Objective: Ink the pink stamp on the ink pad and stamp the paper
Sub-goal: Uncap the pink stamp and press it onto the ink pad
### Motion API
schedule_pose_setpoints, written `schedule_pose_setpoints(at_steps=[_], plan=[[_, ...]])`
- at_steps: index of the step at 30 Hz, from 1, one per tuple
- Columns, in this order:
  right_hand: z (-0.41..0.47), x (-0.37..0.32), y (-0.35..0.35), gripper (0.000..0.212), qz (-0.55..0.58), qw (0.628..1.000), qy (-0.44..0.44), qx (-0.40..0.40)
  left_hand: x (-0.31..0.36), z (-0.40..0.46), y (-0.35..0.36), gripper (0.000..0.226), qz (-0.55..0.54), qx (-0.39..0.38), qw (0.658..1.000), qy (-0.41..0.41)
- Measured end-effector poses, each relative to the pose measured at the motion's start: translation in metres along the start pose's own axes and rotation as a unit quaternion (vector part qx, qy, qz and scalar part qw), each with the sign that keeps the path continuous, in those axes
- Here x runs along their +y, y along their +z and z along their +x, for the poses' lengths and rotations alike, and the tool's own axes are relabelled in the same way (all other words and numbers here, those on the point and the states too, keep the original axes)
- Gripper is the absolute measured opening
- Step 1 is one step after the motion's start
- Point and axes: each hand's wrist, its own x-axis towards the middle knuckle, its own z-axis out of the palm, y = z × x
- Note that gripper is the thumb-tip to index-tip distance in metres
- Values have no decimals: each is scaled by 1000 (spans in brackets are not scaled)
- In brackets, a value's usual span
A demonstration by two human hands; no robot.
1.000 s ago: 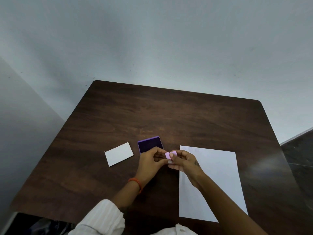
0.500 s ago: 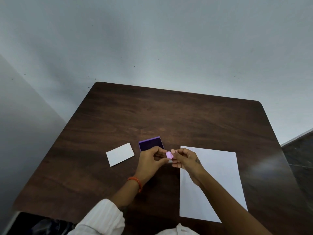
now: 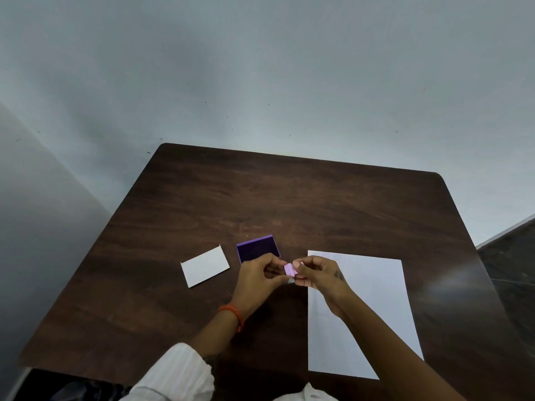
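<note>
Nearest the camera, a white striped sleeve [image 3: 176, 371] at the lower edge, pushed up the left forearm, with an orange band [image 3: 231, 315] round the wrist. Right forearm bare, crossing over the near part of the white paper [image 3: 376, 308], which lies flat on the right side of the dark wooden table [image 3: 289, 192]. Further up, left hand [image 3: 257, 279] and right hand [image 3: 320, 274] meeting fingertip to fingertip just off the paper's far left corner — both grips closed on the pink stamp [image 3: 290, 269], pinched between thumbs and forefingers and held above the table. Cannot tell which face of the stamp points down. Just beyond the left hand, the purple ink pad [image 3: 257, 249], open, dark surface up, its near edge partly hidden by the knuckles. Left of the pad and apart from it, a small white card [image 3: 205, 266] lying flat, slightly skewed. Behind the table — plain grey wall [image 3: 260, 68]
</note>
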Motion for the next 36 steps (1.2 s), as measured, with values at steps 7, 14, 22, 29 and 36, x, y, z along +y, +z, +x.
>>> schedule_pose_setpoints(at_steps=[7, 14, 22, 29, 36], plan=[[-5, -2, -10, 14, 50, 998, 6, 39, -6, 1, 3, 34, -44, -2, 998, -45], [-11, 0, -16, 14, 67, 996, 18, 54, -16, 6, 18, 34, 3, -1, 998, -68], [-13, 4, -20, 18, 100, 993, 36, 55, -25, 9, 23, 36, 122, -9, 992, -41], [-10, 5, -18, 23, 87, 995, 31, 46, -28, 0, 16, 45, 174, 19, 985, 8], [3, 3, -2, 22, -16, 999, 4, 49, -40, 1, -30, 65, 311, 173, 934, 24]])
